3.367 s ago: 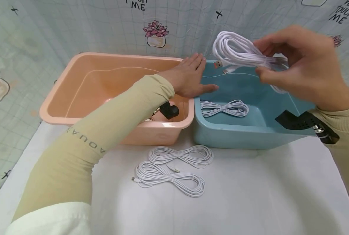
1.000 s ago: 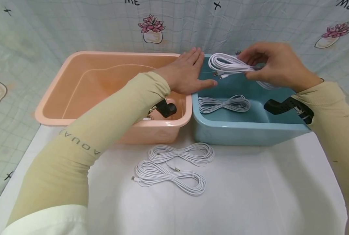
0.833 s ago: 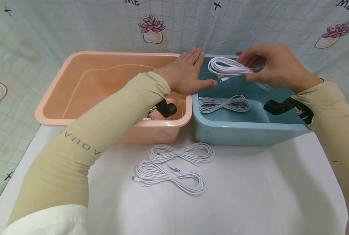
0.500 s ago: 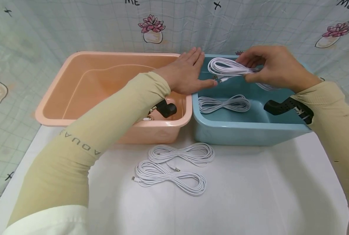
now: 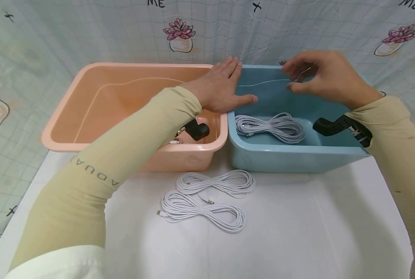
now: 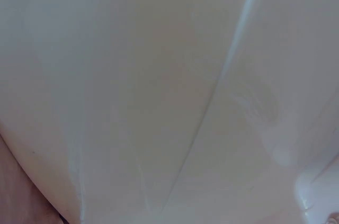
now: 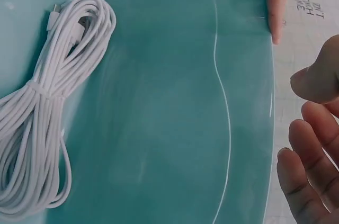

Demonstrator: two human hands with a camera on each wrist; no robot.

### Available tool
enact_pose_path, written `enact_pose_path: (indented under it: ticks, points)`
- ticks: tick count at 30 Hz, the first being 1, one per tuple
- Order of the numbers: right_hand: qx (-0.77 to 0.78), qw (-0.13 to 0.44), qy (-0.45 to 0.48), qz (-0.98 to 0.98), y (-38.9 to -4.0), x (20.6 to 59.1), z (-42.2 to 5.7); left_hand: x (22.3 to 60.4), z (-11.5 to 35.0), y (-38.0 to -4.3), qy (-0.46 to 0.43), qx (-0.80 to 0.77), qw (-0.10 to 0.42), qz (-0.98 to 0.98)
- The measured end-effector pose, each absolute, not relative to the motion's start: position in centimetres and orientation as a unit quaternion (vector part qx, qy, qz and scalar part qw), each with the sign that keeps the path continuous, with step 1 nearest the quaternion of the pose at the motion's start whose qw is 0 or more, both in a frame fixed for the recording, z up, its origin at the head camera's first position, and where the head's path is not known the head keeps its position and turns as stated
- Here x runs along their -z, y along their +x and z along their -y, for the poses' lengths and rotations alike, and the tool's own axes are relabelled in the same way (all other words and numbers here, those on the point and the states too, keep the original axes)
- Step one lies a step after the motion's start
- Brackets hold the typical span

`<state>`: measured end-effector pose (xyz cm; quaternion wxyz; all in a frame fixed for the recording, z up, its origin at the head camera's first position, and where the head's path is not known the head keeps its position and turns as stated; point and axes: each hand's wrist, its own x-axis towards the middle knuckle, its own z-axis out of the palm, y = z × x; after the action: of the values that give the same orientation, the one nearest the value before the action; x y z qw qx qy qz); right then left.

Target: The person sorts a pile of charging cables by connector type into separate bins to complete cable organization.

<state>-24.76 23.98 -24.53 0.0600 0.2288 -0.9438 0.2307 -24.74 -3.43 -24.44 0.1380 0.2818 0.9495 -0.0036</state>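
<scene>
Head view: cable in the blue bin, right hand holding nothing

Filling the blue bin seems the step in hand, and this drop looks done. The next move probably calls for reaching back to the near coil or far coil on the desk. The cable lies on the bin's floor, well below the right fingers and apart from them; those are curved and parted from the thumb. The left hand rests straight-fingered where the blue and pink bins meet, gripping nothing.
</scene>
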Motion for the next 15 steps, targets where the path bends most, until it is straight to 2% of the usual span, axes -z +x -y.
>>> enact_pose_path:
  ticks: [15]
  points:
    - [-0.232, 0.074, 0.241, 0.940, -24.24, 23.95, -23.59, 24.30, 3.54, -24.74, 0.284, 0.002, 0.139, -0.949]
